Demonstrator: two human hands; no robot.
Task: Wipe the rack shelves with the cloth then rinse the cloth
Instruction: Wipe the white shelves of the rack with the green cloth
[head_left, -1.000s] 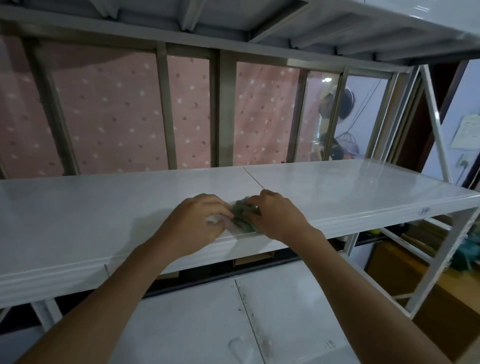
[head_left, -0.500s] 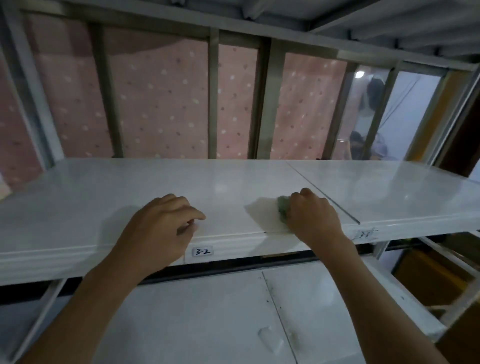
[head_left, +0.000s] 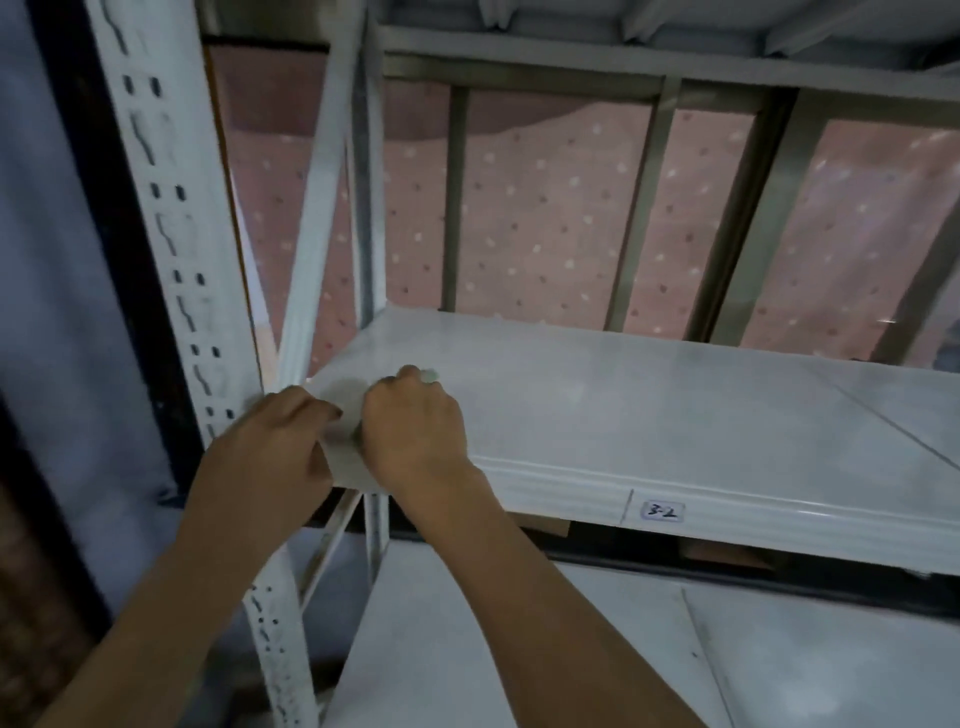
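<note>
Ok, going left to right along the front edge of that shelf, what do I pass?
upright post → left hand → right hand, bunched over the cloth → label reading 3-2.

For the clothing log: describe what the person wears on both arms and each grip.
The left grip and right grip are ungloved, no ring in sight; the left forearm and right forearm are bare to the frame edge: no sleeve, watch or band.

The right hand (head_left: 415, 431) held a mostly hidden green cloth (head_left: 429, 375) against the white shelf (head_left: 649, 405). The left hand (head_left: 275, 441) sat just beside it, by the post (head_left: 171, 249).
</note>
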